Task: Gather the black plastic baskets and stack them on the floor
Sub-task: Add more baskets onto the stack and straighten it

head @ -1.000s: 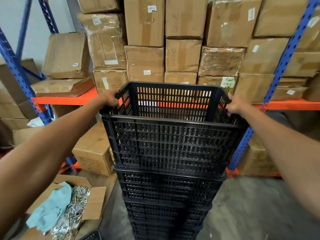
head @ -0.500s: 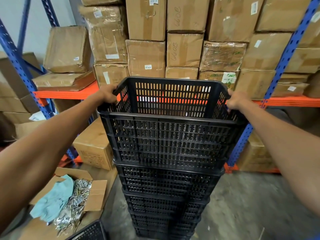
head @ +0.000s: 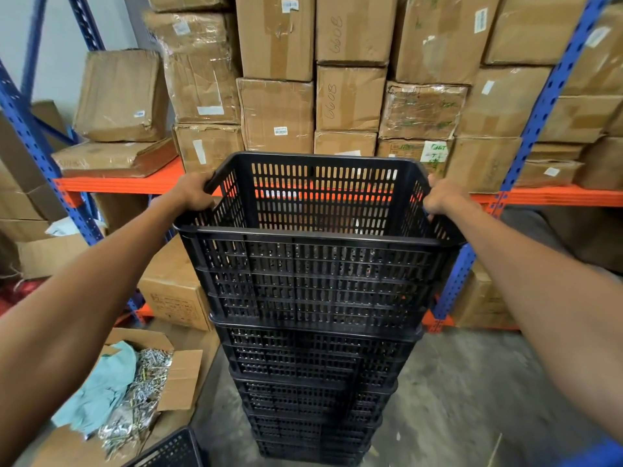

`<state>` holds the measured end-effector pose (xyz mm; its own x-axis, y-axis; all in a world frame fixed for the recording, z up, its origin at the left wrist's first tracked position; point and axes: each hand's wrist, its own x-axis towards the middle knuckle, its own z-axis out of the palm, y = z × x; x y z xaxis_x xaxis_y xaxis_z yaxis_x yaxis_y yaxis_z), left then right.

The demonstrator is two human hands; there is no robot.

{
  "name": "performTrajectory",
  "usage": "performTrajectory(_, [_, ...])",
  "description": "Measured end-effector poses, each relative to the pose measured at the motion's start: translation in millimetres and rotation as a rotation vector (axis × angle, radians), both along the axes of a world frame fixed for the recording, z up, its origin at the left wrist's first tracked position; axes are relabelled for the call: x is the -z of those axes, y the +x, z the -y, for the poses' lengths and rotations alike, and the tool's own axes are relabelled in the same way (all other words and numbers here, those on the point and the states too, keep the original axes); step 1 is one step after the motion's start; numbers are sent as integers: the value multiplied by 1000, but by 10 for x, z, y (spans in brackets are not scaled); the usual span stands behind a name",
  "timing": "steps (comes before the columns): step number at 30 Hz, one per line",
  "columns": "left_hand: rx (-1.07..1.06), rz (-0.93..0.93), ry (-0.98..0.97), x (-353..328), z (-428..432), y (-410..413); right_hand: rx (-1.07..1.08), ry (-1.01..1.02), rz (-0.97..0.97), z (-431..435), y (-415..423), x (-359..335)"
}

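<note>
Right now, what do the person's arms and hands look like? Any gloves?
No gloves: the left hand and the right hand are bare, with no ring, watch or bracelet showing. Both arms are bare too; no sleeve is in view.

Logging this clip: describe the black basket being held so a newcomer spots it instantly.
Before the blue-and-orange steel shelving packed with brown cardboard boxes, a stack of black slotted plastic baskets rises from the grey concrete floor. The one meant is the top basket: unlike those nested below, its whole side wall shows, and the left hand and right hand grip its rim.
</note>
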<state>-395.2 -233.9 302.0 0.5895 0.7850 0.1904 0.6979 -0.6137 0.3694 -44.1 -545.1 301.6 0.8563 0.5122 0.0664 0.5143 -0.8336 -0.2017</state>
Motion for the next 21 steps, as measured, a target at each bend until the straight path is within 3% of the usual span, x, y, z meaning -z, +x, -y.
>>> performTrajectory(21, [39, -10, 16, -7, 127, -21, -37, 142, 7, 183, -6, 127])
